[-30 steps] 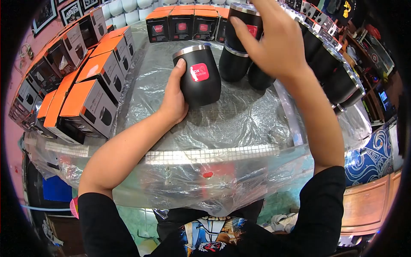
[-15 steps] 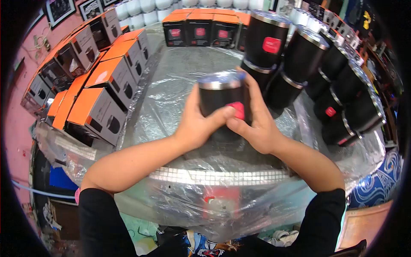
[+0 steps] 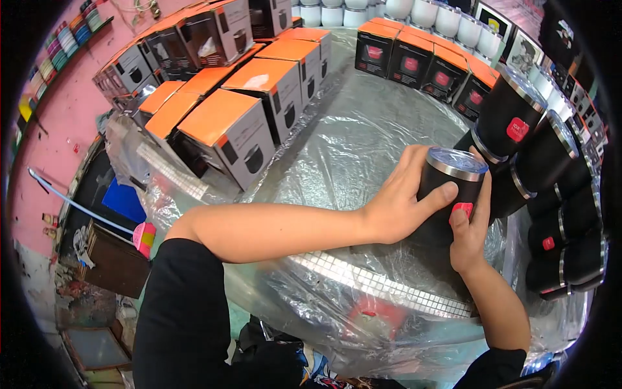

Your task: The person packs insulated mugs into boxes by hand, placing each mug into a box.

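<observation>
A black tumbler (image 3: 433,188) with a silver rim, a clear lid and a red label is held upright between both hands, above the plastic-covered table (image 3: 343,136). My left hand (image 3: 405,198) wraps its left side, with the thumb across the front. On the other side my right hand (image 3: 472,223) grips it, its thumb on the red label. Just right of the hands, stacked black tumblers (image 3: 508,120) stand, one bearing a red label. The base of the held tumbler is partly hidden by my left hand.
Orange-topped boxes (image 3: 233,133) are piled at the left. A row of black and orange boxes (image 3: 411,61) stands at the back, before white tumblers (image 3: 447,21). More black tumblers (image 3: 573,223) line the right side. A tiled strip (image 3: 382,282) edges the table's front.
The view has turned to the left, so the table and boxes sit farther right in it. Both hands still hold the tumbler, and its label now shows more sharply.
</observation>
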{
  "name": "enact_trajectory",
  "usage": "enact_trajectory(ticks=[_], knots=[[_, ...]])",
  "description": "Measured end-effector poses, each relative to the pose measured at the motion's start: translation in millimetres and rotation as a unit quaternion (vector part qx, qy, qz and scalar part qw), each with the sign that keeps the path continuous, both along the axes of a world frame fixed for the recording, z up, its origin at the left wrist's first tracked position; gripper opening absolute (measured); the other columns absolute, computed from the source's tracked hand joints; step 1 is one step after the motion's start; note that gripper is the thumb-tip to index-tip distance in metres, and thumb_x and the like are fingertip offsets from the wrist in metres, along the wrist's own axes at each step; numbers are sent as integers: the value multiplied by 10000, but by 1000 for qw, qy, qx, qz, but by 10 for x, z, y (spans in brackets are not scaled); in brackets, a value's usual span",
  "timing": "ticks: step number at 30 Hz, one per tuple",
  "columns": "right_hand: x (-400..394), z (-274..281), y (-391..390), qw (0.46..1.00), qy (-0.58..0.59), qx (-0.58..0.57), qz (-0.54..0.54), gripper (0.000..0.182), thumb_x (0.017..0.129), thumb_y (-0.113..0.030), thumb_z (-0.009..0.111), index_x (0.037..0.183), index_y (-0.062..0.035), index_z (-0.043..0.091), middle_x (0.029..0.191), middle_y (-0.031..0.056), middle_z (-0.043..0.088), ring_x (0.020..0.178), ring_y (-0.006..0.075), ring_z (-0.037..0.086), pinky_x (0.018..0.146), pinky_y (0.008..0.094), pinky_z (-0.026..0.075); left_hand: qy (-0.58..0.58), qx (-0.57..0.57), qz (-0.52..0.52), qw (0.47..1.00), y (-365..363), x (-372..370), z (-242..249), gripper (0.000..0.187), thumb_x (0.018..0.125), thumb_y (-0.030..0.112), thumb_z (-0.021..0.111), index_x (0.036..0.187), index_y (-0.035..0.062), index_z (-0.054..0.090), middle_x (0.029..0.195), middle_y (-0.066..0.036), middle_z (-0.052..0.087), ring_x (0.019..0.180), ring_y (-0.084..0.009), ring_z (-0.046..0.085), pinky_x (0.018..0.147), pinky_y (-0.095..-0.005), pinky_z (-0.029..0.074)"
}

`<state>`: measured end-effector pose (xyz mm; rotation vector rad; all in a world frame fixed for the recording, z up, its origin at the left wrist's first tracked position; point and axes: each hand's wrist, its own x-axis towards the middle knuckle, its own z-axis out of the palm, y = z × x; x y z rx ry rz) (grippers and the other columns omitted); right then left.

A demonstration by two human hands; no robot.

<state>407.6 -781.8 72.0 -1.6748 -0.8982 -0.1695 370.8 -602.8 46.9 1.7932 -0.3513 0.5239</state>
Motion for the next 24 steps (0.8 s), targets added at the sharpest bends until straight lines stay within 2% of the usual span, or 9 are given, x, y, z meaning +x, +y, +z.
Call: enact_trajectory(ticks=[2, 5, 8, 12, 14, 16, 19, 22, 24], knots=[[13, -2, -10, 1000, -16, -7, -5, 1122, 957, -771, 631, 1660, 23, 266, 1532, 172, 481, 1425, 279, 483, 1207, 402, 358, 24, -15, -34, 999, 15, -3, 9, 837, 1067, 570, 586, 1578, -35, 315, 1542, -263, 345, 1426, -430, 448, 1204, -478, 372], [35, -58, -32, 998, 30, 49, 34, 983, 1056, -681, 550, 1673, 23, 250, 1587, 160, 450, 1467, 265, 450, 1238, 392, 332, -30, -28, 23, 999, -39, 6, -22, 838, 1075, 580, 545, 1626, -4, 306, 1542, -241, 363, 1439, -363, 397, 1205, -456, 346], [100, -104, -73, 992, 72, 71, 71, 973, 1063, -673, 543, 1677, 21, 247, 1603, 157, 435, 1487, 255, 431, 1250, 387, 319, -169, -6, 92, 981, 55, -11, 143, 858, 1050, 576, 579, 1635, 3, 321, 1537, -227, 378, 1410, -337, 433, 1135, -431, 399], [180, -113, -155, 982, 106, 81, 130, 1050, 997, -696, 646, 1672, 15, 272, 1556, 147, 491, 1431, 225, 484, 1225, 368, 351, -182, 85, 65, 978, 475, -226, 764, 662, 1004, 441, 688, 1506, 36, 535, 1441, -131, 559, 1189, -212, 586, 972, -366, 478], [210, -156, -185, 980, 104, 96, 138, 1038, 967, -620, 725, 1668, 7, 286, 1522, 143, 521, 1390, 220, 520, 1198, 366, 387, -65, 119, 57, 989, 683, -413, 1013, 537, 955, 339, 770, 1391, 56, 635, 1314, -79, 675, 1118, -191, 633, 929, -346, 497], [186, -135, -206, 977, 105, 116, 144, 1037, 937, -544, 804, 1663, 0, 301, 1488, 139, 550, 1350, 215, 555, 1170, 364, 422, -90, 238, 167, 953, 916, -786, 1205, 470, 919, 271, 808, 1320, 59, 680, 1234, -72, 725, 1123, -204, 666, 932, -355, 511], [69, -4, -177, 988, 94, 77, 99, 1016, 813, -183, 895, 1647, -32, 337, 1403, 137, 613, 1263, 223, 630, 1098, 375, 501, -172, 433, 378, 800, 1435, -1197, 1139, 442, 896, 285, 813, 1266, 68, 706, 1238, -109, 719, 1150, -281, 664, 978, -406, 509], [21, 48, -169, 996, 30, 38, 81, 1058, 772, -193, 917, 1643, -39, 337, 1398, 154, 622, 1276, 237, 631, 1110, 383, 494, -94, 522, 511, 676, 1781, -1583, 958, 510, 871, 381, 814, 1271, 87, 695, 1301, -116, 687, 1235, -344, 610, 1082, -449, 434], [25, 31, -136, 996, 20, 39, 73, 1058, 744, -195, 926, 1620, -45, 353, 1374, 164, 639, 1271, 254, 642, 1108, 390, 496, -59, 533, 506, 675, 1881, -1737, 798, 555, 867, 407, 814, 1310, 101, 678, 1356, -116, 658, 1299, -347, 565, 1121, -469, 382]])
